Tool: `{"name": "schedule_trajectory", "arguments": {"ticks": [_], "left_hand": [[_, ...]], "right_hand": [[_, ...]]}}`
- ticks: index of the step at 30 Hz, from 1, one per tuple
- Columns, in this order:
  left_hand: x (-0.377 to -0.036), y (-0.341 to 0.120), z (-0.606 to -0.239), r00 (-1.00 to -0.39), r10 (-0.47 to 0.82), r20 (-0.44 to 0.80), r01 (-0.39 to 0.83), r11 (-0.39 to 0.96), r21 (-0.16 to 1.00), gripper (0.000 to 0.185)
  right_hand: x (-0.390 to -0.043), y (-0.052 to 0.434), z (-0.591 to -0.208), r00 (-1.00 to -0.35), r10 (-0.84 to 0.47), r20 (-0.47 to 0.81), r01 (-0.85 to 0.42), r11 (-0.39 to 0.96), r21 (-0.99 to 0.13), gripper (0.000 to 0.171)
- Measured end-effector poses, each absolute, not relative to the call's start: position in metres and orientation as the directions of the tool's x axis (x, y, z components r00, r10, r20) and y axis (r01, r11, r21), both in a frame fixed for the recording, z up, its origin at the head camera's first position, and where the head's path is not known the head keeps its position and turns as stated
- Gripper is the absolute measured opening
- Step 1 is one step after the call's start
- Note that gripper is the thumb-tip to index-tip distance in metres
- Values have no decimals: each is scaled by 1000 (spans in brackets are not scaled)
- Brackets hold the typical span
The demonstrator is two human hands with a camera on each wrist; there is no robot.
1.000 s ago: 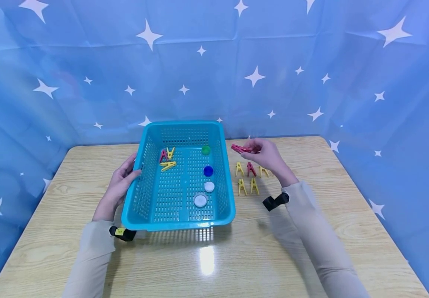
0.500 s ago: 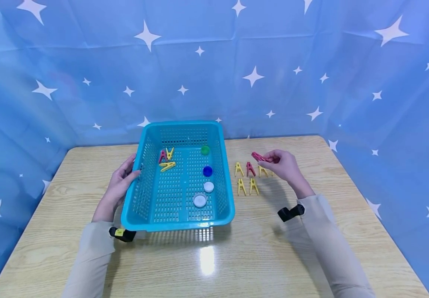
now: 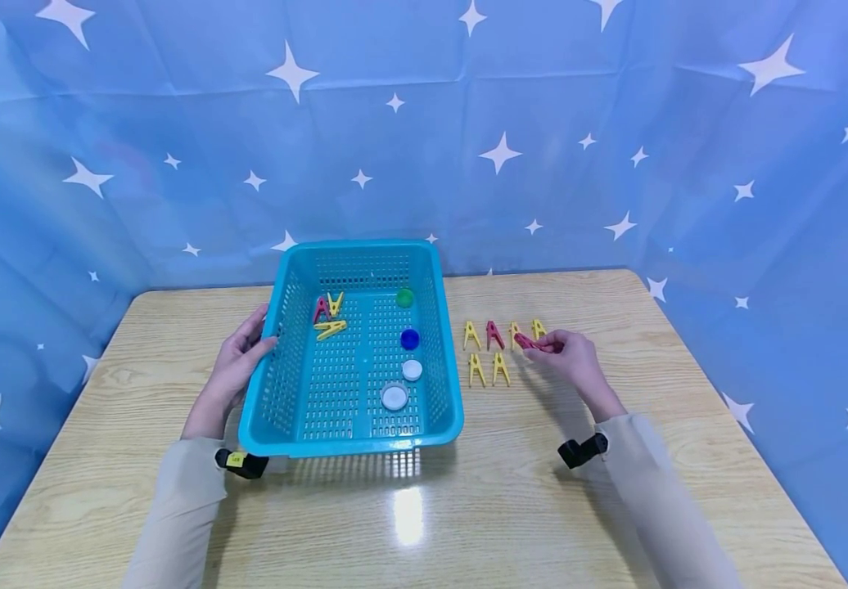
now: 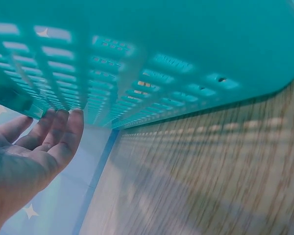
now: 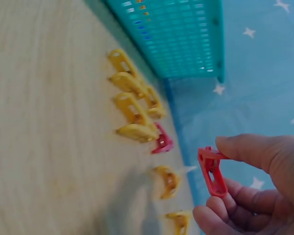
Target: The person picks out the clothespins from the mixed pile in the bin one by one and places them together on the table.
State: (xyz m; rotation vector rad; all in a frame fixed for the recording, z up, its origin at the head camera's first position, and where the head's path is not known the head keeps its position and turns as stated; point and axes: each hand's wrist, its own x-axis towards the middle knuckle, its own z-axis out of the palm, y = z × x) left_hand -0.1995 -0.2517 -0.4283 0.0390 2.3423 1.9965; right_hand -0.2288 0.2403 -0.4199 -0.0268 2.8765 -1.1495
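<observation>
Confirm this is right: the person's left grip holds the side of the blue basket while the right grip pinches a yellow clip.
Not quite: the clip in the person's right grip is red, not yellow; the right wrist view shows it plainly. The rest stands: the left grip holds the side of the blue basket.

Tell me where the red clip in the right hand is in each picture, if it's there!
Head: the red clip is right of centre, held by the right hand.
Left wrist: not in it.
Right wrist: lower right, in that hand.
Shared landmark: the basket, in all three.
</observation>
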Motion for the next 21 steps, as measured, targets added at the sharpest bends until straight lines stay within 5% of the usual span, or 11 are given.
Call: {"name": "schedule_trajectory", "arguments": {"ticks": [21], "left_hand": [[-199, -253, -430, -998, 59, -27, -17, 166, 986, 62]], "right_hand": [[-219, 240, -443, -994, -3, -113, 71, 764, -641, 25]]}}
